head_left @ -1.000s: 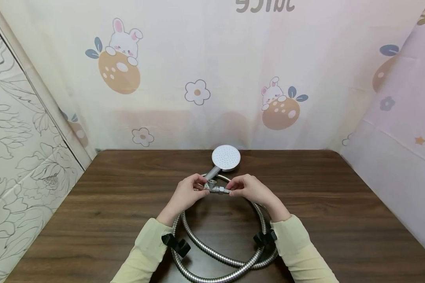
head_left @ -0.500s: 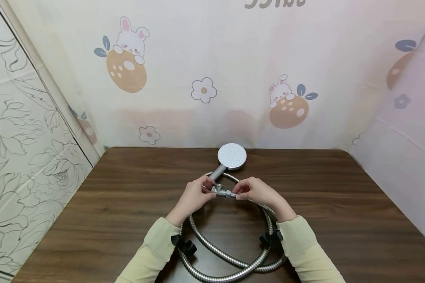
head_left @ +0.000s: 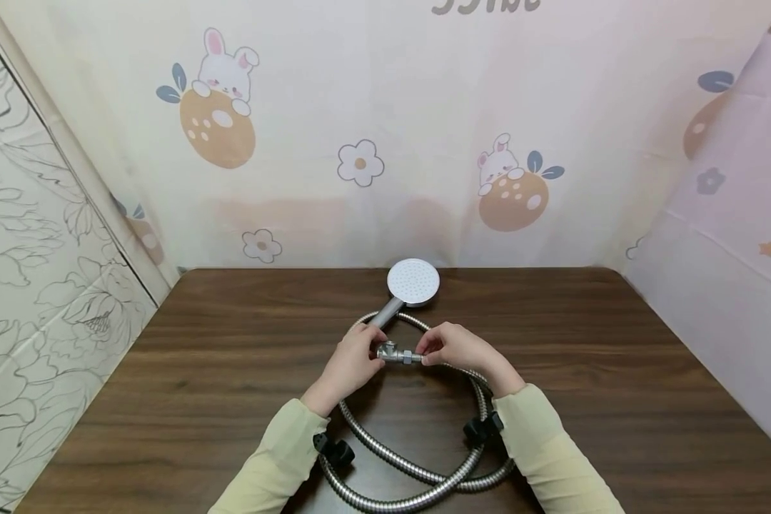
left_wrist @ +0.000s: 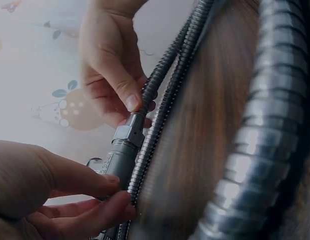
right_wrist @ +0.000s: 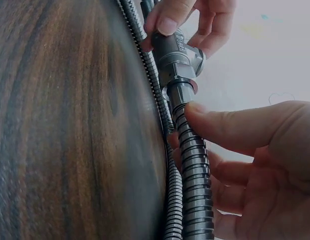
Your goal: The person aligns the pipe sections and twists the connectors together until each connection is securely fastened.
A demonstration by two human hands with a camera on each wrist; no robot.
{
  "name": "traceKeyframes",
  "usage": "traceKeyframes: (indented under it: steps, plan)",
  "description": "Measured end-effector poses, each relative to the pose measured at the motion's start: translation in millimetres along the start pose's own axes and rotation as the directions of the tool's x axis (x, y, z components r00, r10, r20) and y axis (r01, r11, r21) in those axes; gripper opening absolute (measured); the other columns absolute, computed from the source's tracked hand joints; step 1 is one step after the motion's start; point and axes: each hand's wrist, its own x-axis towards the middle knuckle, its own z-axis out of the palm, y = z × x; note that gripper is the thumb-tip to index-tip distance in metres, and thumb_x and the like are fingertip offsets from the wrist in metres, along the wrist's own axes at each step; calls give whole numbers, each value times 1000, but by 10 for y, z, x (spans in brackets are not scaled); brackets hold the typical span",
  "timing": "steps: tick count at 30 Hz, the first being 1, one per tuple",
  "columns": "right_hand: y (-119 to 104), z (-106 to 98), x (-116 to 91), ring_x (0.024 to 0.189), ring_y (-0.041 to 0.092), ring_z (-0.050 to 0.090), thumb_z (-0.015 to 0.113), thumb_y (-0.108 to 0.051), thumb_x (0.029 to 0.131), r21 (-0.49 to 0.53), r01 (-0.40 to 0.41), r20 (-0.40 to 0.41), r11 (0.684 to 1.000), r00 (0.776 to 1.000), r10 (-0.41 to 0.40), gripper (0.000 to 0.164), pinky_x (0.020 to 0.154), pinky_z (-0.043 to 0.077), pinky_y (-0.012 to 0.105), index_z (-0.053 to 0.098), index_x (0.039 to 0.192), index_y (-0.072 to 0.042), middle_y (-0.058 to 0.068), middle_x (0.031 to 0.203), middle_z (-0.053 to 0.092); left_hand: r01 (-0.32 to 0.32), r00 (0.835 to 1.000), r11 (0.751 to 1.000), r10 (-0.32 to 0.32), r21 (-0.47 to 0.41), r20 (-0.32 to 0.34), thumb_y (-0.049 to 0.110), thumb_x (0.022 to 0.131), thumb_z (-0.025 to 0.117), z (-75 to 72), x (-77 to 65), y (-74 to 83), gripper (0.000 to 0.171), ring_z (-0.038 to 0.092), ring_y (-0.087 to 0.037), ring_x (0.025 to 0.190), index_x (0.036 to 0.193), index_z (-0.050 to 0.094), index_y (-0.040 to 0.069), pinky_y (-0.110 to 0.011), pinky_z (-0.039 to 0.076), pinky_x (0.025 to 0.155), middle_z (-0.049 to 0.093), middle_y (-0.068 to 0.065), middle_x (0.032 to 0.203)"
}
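Note:
My left hand pinches a chrome tee-shaped pipe fitting between thumb and fingers. Embossed marks show on its body in the left wrist view, and a short side outlet sticks out in the right wrist view. With thumb and fingertips, my right hand grips the end of a ribbed metal shower hose, just behind its smooth collar. That collar meets the fitting's nut, in line with it. Beyond the hands lies a hand shower, its white spray face up and its grey handle reaching toward my left fingers.
The hose lies in wide loops on the dark wooden table, under and between both forearms. Black wrist straps overlap the loops. A patterned curtain hangs behind the table's far edge.
Both hands, with the fitting and hose end, have come a little nearer to me and away from the hand shower. More of its handle shows. The grips stay the same.

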Motion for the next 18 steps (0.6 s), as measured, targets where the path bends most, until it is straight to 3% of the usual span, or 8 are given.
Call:
traceKeyframes:
  steps: [8, 18]
  plan:
    - [-1, 11, 12, 66, 10, 51, 68, -7, 78, -18, -25, 14, 1000, 1000, 25, 6, 62, 42, 26, 67, 84, -7, -1, 73, 62, -57, 998, 994, 57, 94, -8, -2, 70, 68, 69, -1, 3, 29, 57, -19, 87, 96, 60, 7, -34, 46, 77, 59, -6, 98]
    - [15, 6, 37, 65, 10, 50, 68, -6, 77, -28, -53, 24, 998, 998, 54, 6, 61, 42, 26, 67, 83, -7, -2, 71, 61, -81, 997, 985, 78, 153, 27, -6, 73, 61, 103, -7, 19, 27, 57, -20, 90, 97, 61, 8, -33, 47, 76, 59, -6, 95]
